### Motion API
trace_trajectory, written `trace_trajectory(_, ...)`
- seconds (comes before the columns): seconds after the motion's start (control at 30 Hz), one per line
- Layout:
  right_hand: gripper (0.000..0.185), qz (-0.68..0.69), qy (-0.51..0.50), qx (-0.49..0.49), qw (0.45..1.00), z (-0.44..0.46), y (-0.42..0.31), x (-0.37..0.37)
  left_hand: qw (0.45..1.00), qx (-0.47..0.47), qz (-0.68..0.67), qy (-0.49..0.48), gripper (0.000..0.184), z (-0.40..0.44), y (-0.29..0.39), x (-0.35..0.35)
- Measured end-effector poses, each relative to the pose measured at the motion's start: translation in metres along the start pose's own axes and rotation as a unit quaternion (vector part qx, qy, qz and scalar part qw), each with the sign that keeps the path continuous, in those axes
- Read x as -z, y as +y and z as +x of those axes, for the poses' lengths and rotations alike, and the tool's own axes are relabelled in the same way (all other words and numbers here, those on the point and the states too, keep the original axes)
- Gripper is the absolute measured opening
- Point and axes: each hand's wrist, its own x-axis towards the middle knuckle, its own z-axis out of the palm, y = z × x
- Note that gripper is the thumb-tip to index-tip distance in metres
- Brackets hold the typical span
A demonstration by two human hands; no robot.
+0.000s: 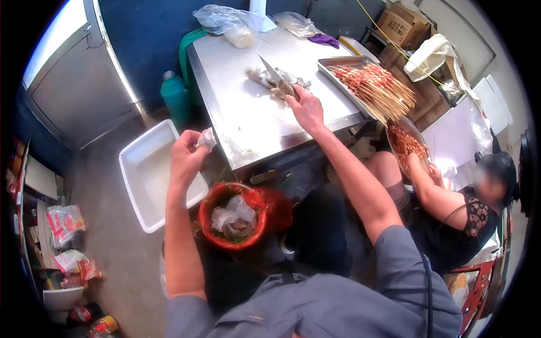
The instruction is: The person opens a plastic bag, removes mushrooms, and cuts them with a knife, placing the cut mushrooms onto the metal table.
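Note:
My right hand (pixel 308 110) is closed round the handle of a knife (pixel 274 70), its blade pointing up and away over the table. Some greyish, wet-looking pieces (pixel 293 76) lie under and beside the knife; their kind is unclear. My left hand (pixel 187 155) pinches a small crumpled whitish piece (pixel 207 139), held off the table's left edge. Below this hand stands a white plastic basin (pixel 127 169). Closer to me is a bucket lined with a red bag (pixel 204 218), holding a whitish crumpled plastic bag (pixel 239 213).
The metal-topped table (pixel 225 84) bears a tray (pixel 338 84) of skewered meat (pixel 372 81) and clear plastic bags (pixel 225 19). To the right, a seated person (pixel 462 219) reaches into a bowl of meat pieces (pixel 403 143). A teal bottle (pixel 173 93) stands behind the basin.

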Motion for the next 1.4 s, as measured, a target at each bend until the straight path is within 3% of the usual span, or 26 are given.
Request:
trace_trajectory(0.13, 0.043, 0.155, -0.025, -0.052, 0.986, -0.016, 0.001, 0.003, 0.997, 0.020, -0.025, -0.063, 0.020, -0.004, -0.002, 0.011)
trace_trajectory(0.2, 0.043, 0.167, -0.054, -0.056, 0.983, -0.028, 0.006, 0.007, 0.992, 0.020, 0.023, -0.124, 0.019, -0.006, -0.006, 0.017)
trace_trajectory(0.27, 0.043, 0.147, -0.028, 0.012, 0.989, -0.041, 0.012, 0.002, 0.986, 0.053, 0.036, -0.153, 0.023, -0.010, -0.006, 0.021)
trace_trajectory(0.33, 0.040, 0.176, -0.010, 0.031, 0.984, -0.050, 0.018, -0.004, 0.959, 0.089, 0.057, -0.264, 0.030, -0.019, -0.007, 0.022)
trace_trajectory(0.4, 0.042, 0.200, -0.002, -0.006, 0.980, -0.057, 0.026, -0.012, 0.935, 0.111, 0.083, -0.327, 0.024, -0.029, -0.014, 0.019)
trace_trajectory(0.53, 0.035, 0.299, 0.018, -0.052, 0.953, -0.063, 0.012, -0.009, 0.909, 0.140, 0.155, -0.361, 0.032, -0.057, -0.025, -0.003)
trace_trajectory(0.67, 0.034, 0.271, 0.046, -0.033, 0.961, -0.061, 0.019, -0.016, 0.867, 0.163, 0.260, -0.393, 0.035, -0.086, -0.063, -0.026)
trace_trajectory(0.73, 0.032, 0.278, 0.046, -0.051, 0.958, -0.063, 0.015, -0.013, 0.868, 0.122, 0.296, -0.381, 0.034, -0.088, -0.086, -0.024)
trace_trajectory(0.8, 0.032, 0.292, 0.045, -0.065, 0.953, -0.066, 0.014, -0.011, 0.896, 0.068, 0.327, -0.293, 0.035, -0.087, -0.090, -0.020)
trace_trajectory(0.87, 0.031, 0.318, 0.052, -0.090, 0.942, -0.067, 0.014, -0.011, 0.951, 0.015, 0.241, -0.195, 0.028, -0.093, -0.053, -0.003)
trace_trajectory(0.93, 0.031, 0.297, 0.056, -0.089, 0.949, -0.068, 0.018, -0.013, 0.982, 0.025, 0.161, -0.092, 0.022, -0.103, -0.021, 0.021)
trace_trajectory(1.07, 0.032, 0.297, 0.034, -0.108, 0.948, -0.071, 0.005, -0.004, 0.982, -0.007, 0.099, 0.159, 0.018, -0.146, -0.019, 0.079)
trace_trajectory(1.13, 0.031, 0.291, 0.065, -0.091, 0.950, -0.067, 0.016, -0.015, 0.965, 0.045, 0.043, 0.253, 0.015, -0.184, -0.051, 0.099)
trace_trajectory(1.23, 0.029, 0.276, 0.045, -0.112, 0.954, -0.069, 0.010, -0.010, 0.947, 0.125, 0.113, 0.272, 0.012, -0.264, -0.123, 0.104)
trace_trajectory(1.3, 0.029, 0.275, 0.044, -0.094, 0.956, -0.067, 0.021, -0.015, 0.910, 0.171, 0.307, 0.219, 0.012, -0.323, -0.174, 0.081)
trace_trajectory(1.33, 0.029, 0.274, 0.042, -0.092, 0.956, -0.067, 0.022, -0.015, 0.909, 0.221, 0.287, 0.205, 0.013, -0.349, -0.184, 0.063)
trace_trajectory(1.4, 0.028, 0.284, 0.055, -0.082, 0.954, -0.067, 0.021, -0.016, 0.942, 0.206, 0.198, 0.178, 0.016, -0.391, -0.210, 0.038)
